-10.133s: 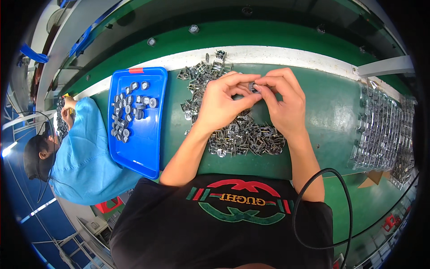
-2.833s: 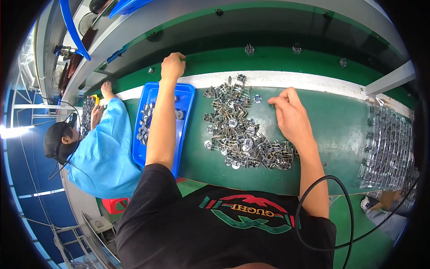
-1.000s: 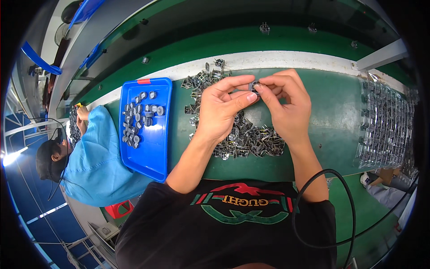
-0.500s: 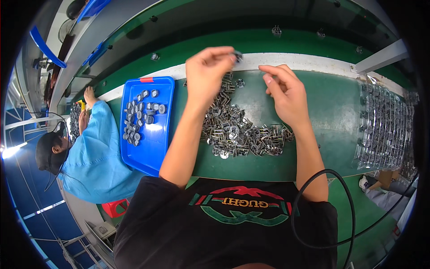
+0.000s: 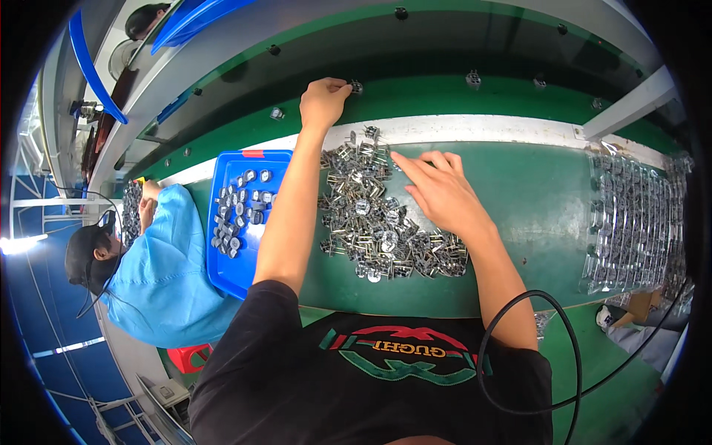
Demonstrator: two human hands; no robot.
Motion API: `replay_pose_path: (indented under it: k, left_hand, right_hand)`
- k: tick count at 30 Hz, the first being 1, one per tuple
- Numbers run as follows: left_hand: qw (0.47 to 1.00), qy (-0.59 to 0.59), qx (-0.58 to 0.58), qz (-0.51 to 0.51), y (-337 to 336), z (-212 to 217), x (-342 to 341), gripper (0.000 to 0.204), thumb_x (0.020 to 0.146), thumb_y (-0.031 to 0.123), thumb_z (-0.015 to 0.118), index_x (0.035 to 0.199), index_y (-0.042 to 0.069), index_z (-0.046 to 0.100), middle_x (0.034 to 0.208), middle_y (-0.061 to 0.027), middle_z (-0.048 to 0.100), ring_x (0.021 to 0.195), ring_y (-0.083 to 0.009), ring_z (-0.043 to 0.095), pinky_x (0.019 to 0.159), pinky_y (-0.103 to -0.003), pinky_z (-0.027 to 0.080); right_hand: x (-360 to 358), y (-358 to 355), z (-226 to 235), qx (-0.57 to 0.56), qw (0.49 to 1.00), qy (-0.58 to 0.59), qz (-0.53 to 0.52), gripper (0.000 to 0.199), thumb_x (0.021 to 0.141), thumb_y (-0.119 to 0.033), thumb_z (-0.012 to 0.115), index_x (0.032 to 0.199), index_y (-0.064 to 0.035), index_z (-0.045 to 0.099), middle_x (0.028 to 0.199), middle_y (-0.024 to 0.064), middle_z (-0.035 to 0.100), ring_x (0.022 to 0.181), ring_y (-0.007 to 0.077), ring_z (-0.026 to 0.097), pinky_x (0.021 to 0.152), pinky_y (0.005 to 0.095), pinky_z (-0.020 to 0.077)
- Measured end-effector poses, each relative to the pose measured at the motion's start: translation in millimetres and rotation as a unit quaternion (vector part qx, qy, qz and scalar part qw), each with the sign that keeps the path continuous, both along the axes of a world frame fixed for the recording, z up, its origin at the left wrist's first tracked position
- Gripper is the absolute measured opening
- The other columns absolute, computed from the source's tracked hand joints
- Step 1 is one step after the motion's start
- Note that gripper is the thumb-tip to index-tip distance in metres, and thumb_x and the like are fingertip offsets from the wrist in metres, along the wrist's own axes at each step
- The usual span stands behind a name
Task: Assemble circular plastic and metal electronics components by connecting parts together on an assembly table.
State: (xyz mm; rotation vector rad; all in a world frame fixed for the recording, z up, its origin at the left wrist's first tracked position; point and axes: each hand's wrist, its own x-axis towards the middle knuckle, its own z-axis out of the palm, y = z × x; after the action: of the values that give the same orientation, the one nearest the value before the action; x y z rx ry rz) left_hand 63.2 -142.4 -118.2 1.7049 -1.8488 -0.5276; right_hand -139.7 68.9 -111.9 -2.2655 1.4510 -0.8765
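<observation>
The left hand (image 5: 324,100) is extended far forward over the white front edge strip (image 5: 504,130) of the bench, onto the dark green conveyor belt (image 5: 445,93) behind it. Its fingertips are pinched together on a small metal part (image 5: 357,87), which is held at belt level. Further single metal parts (image 5: 472,78) are seen spaced along the same belt, well apart from one another, with bare belt between them.

The right hand (image 5: 439,191) is laid flat, fingers spread apart and clamped on nothing, at the right-hand margin of the heap of small metal parts (image 5: 378,222). The fingertips rest on or just above the upper part of the heap; contact cannot be confirmed. The heap is spread on the green bench top (image 5: 534,215), between the two forearms, from the white strip down toward the near edge.

A blue plastic tray (image 5: 230,274) is placed just beside the heap on the left, its long edge parallel to the left forearm. Round grey components (image 5: 239,211) are grouped in its upper half; the lower half is bare.

To the right of the right hand a wide stretch of bench top is unobstructed, up to the clear plastic blister trays (image 5: 638,222) stacked at the right edge.

A second person in a light blue smock (image 5: 159,274) is seated at the left.
</observation>
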Motion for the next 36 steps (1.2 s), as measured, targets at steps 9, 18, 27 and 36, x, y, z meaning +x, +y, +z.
replay_pose_path:
  k: [9, 18, 27, 36]
  left_hand:
    - [0.946, -0.264, -0.139, 0.126, -6, -42, 90, 0.039, 0.085, 0.011, 0.058, 0.123, 0.008, 0.064, 0.126, -0.0198, 0.061, 0.121, -0.0398, 0.053, 0.101, -0.045, 0.045]
    - [0.996, -0.023, -0.068, 0.049, 29, 2, 46, 0.036, 0.075, 0.012, 0.071, 0.111, 0.003, 0.07, 0.104, -0.0183, 0.066, 0.098, -0.0346, 0.065, 0.088, -0.042, 0.053]
    - [0.941, 0.275, -0.081, -0.182, 83, 81, -5, 0.031, 0.078, -0.003, 0.07, 0.109, -0.001, 0.071, 0.114, -0.0103, 0.059, 0.101, -0.0189, 0.064, 0.084, -0.03, 0.057]
    - [0.845, 0.388, 0.012, -0.368, 113, 111, -18, 0.055, 0.08, -0.011, 0.067, 0.132, 0.0, 0.056, 0.123, -0.0138, 0.065, 0.111, -0.0208, 0.065, 0.085, -0.029, 0.056]
  right_hand:
    - [-4, -4, -6, -0.034, 0.999, 0.031, -0.025, 0.023, 0.082, -0.008, 0.069, 0.105, -0.0066, 0.07, 0.087, 0.003, 0.057, 0.09, 0.0225, 0.053, 0.087, 0.0374, 0.0377]
    - [-24, -6, 7, 0.005, 0.999, 0.011, -0.053, 0.014, 0.079, -0.009, 0.074, 0.093, -0.0063, 0.071, 0.084, 0.0043, 0.059, 0.082, 0.0234, 0.055, 0.085, 0.036, 0.0375]
    - [-16, -19, 45, 0.006, 0.976, -0.196, -0.098, 0.011, 0.08, 0.002, 0.071, 0.091, -0.0003, 0.067, 0.09, 0.0085, 0.066, 0.078, 0.0202, 0.063, 0.068, 0.029, 0.0507]
    - [-14, -42, 107, -0.049, 0.945, -0.32, -0.051, 0.016, 0.079, 0.011, 0.072, 0.093, 0.005, 0.069, 0.094, 0.0101, 0.065, 0.081, 0.0144, 0.061, 0.07, 0.0257, 0.0505]
